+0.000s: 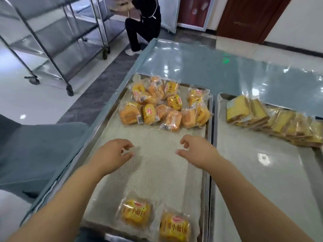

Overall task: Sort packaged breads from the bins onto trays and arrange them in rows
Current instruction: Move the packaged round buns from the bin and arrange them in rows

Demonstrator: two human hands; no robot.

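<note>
Nearest, two packaged breads lie side by side on the near end of the tray mat: the left pack [135, 213] and the right pack [174, 227]. Each is a squarish, puffy golden bun in clear crinkled film, printed face up, with its lettering running left to right and its red logo on the far edge. The right pack sits slightly nearer than the left.

The mat [157, 175] is a pale, woven mesh with a fine grid texture, lining a shallow metal tray [209, 163] whose long axis runs near to far.

Over the bare middle of the mat are the left hand [113, 152] and the right hand [197, 151], palms turned toward each other. Both are empty, with fingers spread apart and loosely curled. Whether they touch the mat cannot be told.

At the far end of the tray, a loose pile of bread packs [162, 105] lies jumbled, pointing every way, some label up and some barcode up.

To the right, a second tray [244, 172], smooth and glossy, holds a row of sliced cake packs [272, 119]. These are flat yellow slabs with brown edges, leaning on one another in a line from far left to near right.

Both trays rest on a shiny teal table [209, 67]. Beyond it to the left stand a wheeled steel rack [52, 41] and a crouching person in black [145, 20].
</note>
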